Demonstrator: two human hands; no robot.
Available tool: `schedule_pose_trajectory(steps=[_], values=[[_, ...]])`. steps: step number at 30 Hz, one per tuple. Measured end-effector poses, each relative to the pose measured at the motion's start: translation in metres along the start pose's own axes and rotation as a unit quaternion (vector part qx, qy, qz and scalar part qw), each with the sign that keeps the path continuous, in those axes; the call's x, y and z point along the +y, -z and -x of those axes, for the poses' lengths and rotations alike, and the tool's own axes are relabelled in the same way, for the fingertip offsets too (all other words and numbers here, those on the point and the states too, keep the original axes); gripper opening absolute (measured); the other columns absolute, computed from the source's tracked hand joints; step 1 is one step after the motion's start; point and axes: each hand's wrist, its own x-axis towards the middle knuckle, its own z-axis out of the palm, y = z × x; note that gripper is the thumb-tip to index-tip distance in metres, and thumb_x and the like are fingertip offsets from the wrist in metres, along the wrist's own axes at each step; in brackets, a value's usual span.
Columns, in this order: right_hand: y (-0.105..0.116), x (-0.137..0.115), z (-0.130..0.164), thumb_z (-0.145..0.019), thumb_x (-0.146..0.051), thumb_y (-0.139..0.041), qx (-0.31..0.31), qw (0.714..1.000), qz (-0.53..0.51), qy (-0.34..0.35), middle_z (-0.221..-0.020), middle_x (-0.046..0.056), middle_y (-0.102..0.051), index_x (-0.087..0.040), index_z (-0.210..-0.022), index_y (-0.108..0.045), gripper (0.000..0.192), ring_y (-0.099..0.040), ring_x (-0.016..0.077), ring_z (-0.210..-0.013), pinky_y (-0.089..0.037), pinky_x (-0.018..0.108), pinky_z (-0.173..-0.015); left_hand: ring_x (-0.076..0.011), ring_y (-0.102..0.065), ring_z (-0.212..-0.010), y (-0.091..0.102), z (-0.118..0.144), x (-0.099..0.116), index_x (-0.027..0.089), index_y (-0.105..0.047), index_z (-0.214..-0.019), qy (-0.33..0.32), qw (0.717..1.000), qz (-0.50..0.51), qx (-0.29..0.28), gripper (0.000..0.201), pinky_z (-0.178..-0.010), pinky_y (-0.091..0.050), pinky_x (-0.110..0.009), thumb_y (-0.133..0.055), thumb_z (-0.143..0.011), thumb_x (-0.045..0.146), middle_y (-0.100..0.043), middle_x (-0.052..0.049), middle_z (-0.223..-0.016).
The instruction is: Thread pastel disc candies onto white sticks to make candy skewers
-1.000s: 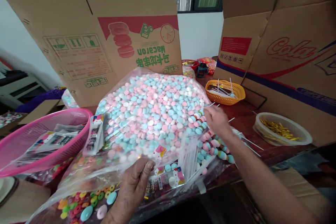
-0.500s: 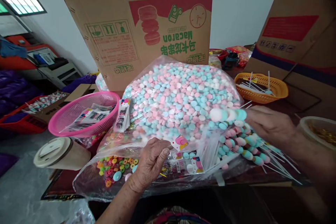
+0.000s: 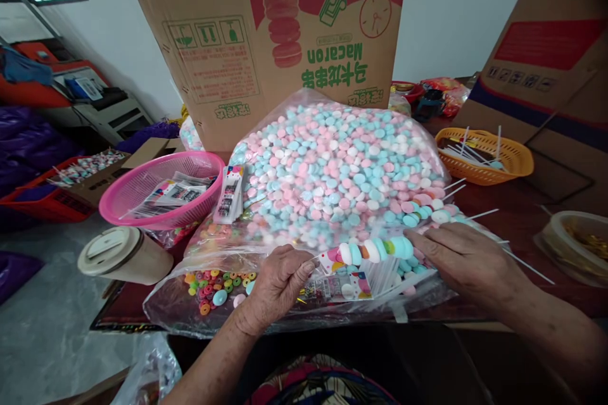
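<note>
My left hand [image 3: 280, 281] is closed, pinching the edge of a small printed plastic bag [image 3: 327, 258] with a pink picture on it. In my right hand [image 3: 456, 259] is a candy skewer [image 3: 375, 250] of blue and white discs with coloured rings between them, held level by its stick end. The skewer's front tip meets the printed bag; whether it is inside I cannot tell. Below lie more printed bags [image 3: 332, 289]. Behind my right hand are other candy skewers [image 3: 422, 210], partly hidden, resting on a big clear sack of pastel candy discs [image 3: 323, 164].
Coloured candy rings [image 3: 213, 288] lie in clear plastic at the left front. A pink basket [image 3: 111, 209] holds printed bags, beside a lidded cup [image 3: 126, 256]. Right are a yellow basket [image 3: 517, 158] with sticks and a plastic tub [image 3: 555, 234]. A macaron carton [image 3: 209, 63] stands behind.
My right hand has moved left and down, bringing the skewer from above the skewer pile to the printed bag. My left hand stays pinched on the bag. The camera view has shifted slightly.
</note>
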Motion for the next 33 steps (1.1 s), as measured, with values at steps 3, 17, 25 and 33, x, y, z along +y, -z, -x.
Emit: schedule_pose_trajectory(steps=[3,17,25,33], values=[[0.009,0.004,-0.004,-0.091,-0.022,-0.043,0.013,0.999,-0.008,0.039,-0.080,0.007,-0.066,-0.023,-0.110,-0.063,0.028,-0.059,0.0216,-0.075,-0.047,0.035,-0.067,-0.0149,-0.054,-0.071,0.002,0.001,0.001,0.017,-0.064,-0.087,0.004,1.000,0.020,-0.022,0.034,-0.072,-0.042,-0.029,-0.035,-0.094,0.032,-0.067,-0.006,-0.077],[-0.006,-0.015,0.020,-0.085,-0.007,-0.045,0.044,0.998,-0.041,-0.015,-0.090,0.009,-0.067,-0.021,-0.120,-0.058,0.040,-0.062,0.0203,-0.082,-0.050,0.034,-0.071,-0.0130,-0.055,-0.064,-0.008,0.003,0.005,0.015,-0.064,-0.076,0.145,0.965,0.220,-0.005,0.039,-0.061,-0.042,-0.023,-0.042,-0.090,0.044,-0.063,-0.003,-0.068],[0.002,-0.008,0.019,-0.086,-0.020,-0.044,-0.007,0.997,-0.032,0.064,-0.079,0.006,-0.065,-0.022,-0.120,-0.057,0.036,-0.058,0.0198,-0.072,-0.045,0.033,-0.065,-0.0120,-0.046,-0.061,-0.007,-0.008,0.011,0.016,-0.055,-0.064,0.083,0.985,0.060,-0.137,0.045,-0.061,-0.036,-0.022,-0.031,-0.094,0.040,-0.051,0.000,-0.062],[-0.006,-0.020,0.007,-0.079,-0.014,-0.044,-0.060,0.996,-0.041,0.055,-0.072,0.005,-0.062,-0.017,-0.109,-0.058,0.033,-0.055,0.0164,-0.062,-0.037,0.027,-0.054,-0.0215,-0.057,-0.079,-0.005,-0.014,0.018,0.022,-0.061,-0.115,0.084,0.970,-0.005,-0.226,0.048,-0.071,-0.039,-0.027,-0.054,-0.080,0.054,-0.066,-0.004,-0.084]])
